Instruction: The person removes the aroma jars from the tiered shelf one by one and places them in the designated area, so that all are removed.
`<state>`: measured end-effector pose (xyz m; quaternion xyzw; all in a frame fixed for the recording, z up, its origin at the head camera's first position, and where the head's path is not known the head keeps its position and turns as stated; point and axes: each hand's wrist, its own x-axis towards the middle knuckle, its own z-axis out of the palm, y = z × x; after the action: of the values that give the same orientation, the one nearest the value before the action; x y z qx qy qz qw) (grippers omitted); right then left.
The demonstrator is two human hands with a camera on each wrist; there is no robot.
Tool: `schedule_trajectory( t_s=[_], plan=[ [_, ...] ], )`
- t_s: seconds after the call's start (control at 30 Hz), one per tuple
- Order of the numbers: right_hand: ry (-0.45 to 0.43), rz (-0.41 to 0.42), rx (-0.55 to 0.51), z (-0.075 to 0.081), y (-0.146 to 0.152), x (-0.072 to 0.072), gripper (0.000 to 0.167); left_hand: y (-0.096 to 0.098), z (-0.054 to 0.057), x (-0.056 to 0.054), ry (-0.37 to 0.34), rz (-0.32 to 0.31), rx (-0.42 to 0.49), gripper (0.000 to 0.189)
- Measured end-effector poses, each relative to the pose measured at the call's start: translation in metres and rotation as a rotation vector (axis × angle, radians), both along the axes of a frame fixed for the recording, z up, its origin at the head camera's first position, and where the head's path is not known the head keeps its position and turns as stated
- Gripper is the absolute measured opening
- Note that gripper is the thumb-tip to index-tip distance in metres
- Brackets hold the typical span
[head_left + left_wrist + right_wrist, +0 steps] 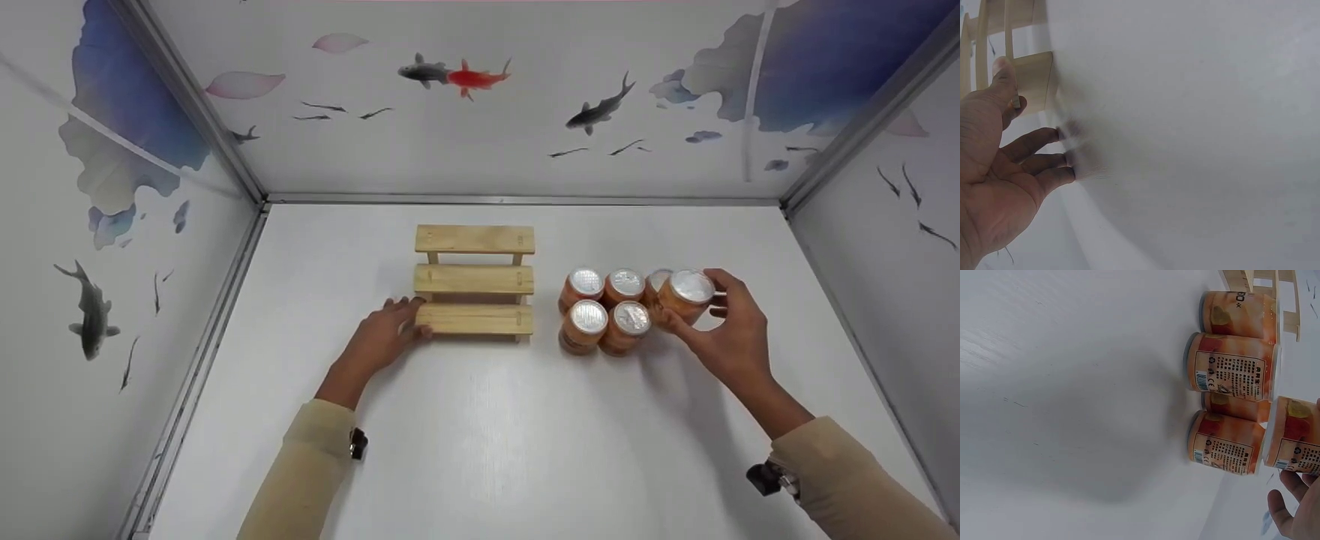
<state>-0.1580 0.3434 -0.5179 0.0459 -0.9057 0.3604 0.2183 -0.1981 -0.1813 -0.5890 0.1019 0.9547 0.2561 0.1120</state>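
Note:
A small three-tier wooden rack (474, 279) stands on the white table, its boards stepping up toward the back. My left hand (386, 332) pinches the left end of its lowest board; in the left wrist view the thumb (1004, 73) lies on one face of the board, with a finger behind it. The other fingers spread down close to the table. With thumb and fingers, my right hand (724, 330) grips an orange can (686, 300) with a silver lid. That can is raised above several matching cans (589, 322), partly hiding one behind it.
The grouped cans (1230, 365) stand upright close together, just right of the rack. A white back wall (510, 142) painted with fish and side walls enclose the white tabletop (480, 435). Metal framing (525, 200) runs along the table's back edge.

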Motion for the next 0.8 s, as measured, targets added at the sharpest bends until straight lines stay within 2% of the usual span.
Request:
schedule_trajectory(
  t_s=[0.3, 0.8],
  plan=[
    [-0.012, -0.007, 0.009, -0.003, 0.004, 0.005, 0.083, 0.002, 0.000, -0.001, -0.040, 0.023, -0.014, 0.068],
    [-0.063, -0.012, 0.008, -0.021, 0.007, 0.007, 0.083, 0.002, 0.000, 0.000, -0.020, 0.016, -0.032, 0.067]
  ],
)
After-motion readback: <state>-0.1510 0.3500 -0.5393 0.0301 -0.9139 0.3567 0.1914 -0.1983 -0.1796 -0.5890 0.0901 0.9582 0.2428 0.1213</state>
